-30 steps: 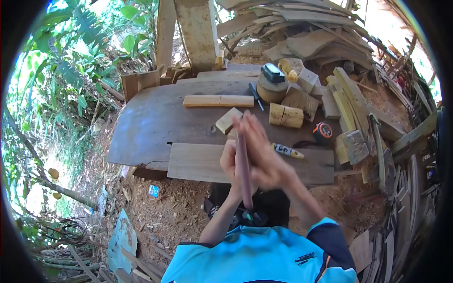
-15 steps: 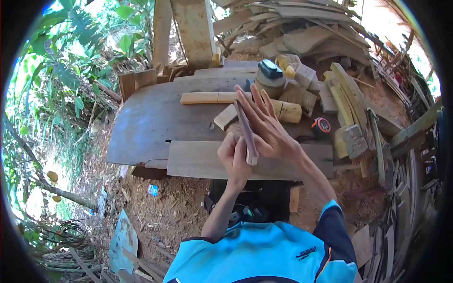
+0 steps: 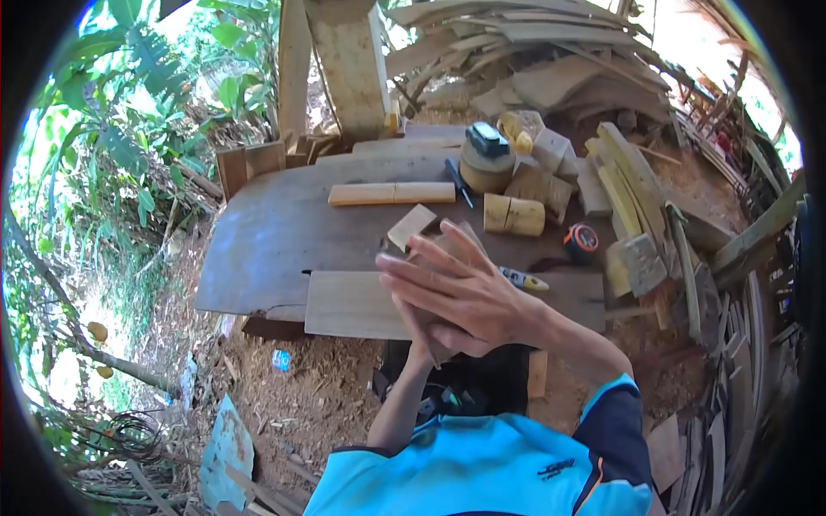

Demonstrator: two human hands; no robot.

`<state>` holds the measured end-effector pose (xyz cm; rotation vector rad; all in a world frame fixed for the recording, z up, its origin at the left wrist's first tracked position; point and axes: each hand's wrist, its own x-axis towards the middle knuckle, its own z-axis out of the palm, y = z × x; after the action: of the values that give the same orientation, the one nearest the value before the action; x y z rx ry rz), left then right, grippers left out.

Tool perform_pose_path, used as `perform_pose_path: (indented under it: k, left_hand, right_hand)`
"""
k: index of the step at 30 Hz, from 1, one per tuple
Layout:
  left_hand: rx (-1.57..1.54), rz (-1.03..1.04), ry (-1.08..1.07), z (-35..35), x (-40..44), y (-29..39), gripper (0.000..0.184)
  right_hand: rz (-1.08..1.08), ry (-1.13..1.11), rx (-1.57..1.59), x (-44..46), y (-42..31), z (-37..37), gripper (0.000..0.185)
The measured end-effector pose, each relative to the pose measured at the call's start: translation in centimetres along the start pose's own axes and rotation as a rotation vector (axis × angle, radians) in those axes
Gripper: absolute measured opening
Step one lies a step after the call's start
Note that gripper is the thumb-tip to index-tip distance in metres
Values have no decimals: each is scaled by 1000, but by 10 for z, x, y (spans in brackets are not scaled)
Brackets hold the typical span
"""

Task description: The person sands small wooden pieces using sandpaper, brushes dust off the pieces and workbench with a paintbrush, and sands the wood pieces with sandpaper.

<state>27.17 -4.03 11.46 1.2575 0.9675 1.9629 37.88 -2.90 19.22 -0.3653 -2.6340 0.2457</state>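
My right hand lies across a brown wooden piece, its fingers stretched and somewhat apart. Beneath it, my left hand grips the same piece and is largely covered. The wood's far part is hidden behind the right hand. Just beyond the hands, a small pale block rests on the dark board. A marker lies beside the right hand, on the near plank.
A split wooden bar, a screwdriver, a split cylinder, a round block with a dark item on top, and a tape measure lie beyond. Stacked offcuts stand at right; a post rises behind.
The wooden piece has tilted and turned in my left hand. My right hand has swung left and down over it, now covering much of the left hand. The marker shows again.
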Motion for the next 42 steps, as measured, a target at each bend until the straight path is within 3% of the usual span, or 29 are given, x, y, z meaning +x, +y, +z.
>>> perform_pose_path:
  k: [2, 4, 5, 8, 9, 12, 15, 20, 25, 29, 33, 39, 42]
  left_hand:
    - [27, -155, 19, 0, -7, -5, 27]
    - [-119, -175, 73, 1, -8, -9, 29]
    - [-339, -155, 303, 24, -11, -9, 28]
    - [14, -79, 78, 1, -11, 0, 21]
    - [24, -160, 0, -6, -15, -2, 21]
    - [-14, -123, -65, 1, -1, 1, 22]
    - [-58, -204, -5, 4, 3, 11, 26]
    - [-112, -73, -41, -13, -1, -16, 35]
    - [10, 322, -109, -18, -4, -15, 43]
    - [-45, 276, -91, -26, -3, -15, 40]
    - [-101, 95, -121, -33, -4, -6, 41]
    - [-565, -102, -33, -27, -7, -3, 37]
    - [-485, -125, -24, -30, -5, 3, 30]
  right_hand:
    - [159, -4, -84, 1, 9, -3, 76]
    - [224, 39, -81, 3, 17, -10, 75]
    - [107, 27, -137, -1, 5, -4, 71]
    - [223, 145, -82, -1, 29, -6, 71]
    - [206, 106, -112, -8, 49, -3, 64]
    - [350, 90, 633, -10, 52, 15, 54]
    - [408, 245, 1087, -15, 54, 55, 47]
    - [600, 605, 1688, -14, 49, 85, 51]
    - [641, 786, 1609, -18, 29, 92, 51]
    - [565, 854, 1515, -29, 27, 107, 57]
    - [567, 922, 1424, -30, 21, 112, 67]
    - [552, 856, 1312, -28, 11, 122, 77]
    - [557, 811, 1073, -30, 14, 142, 84]
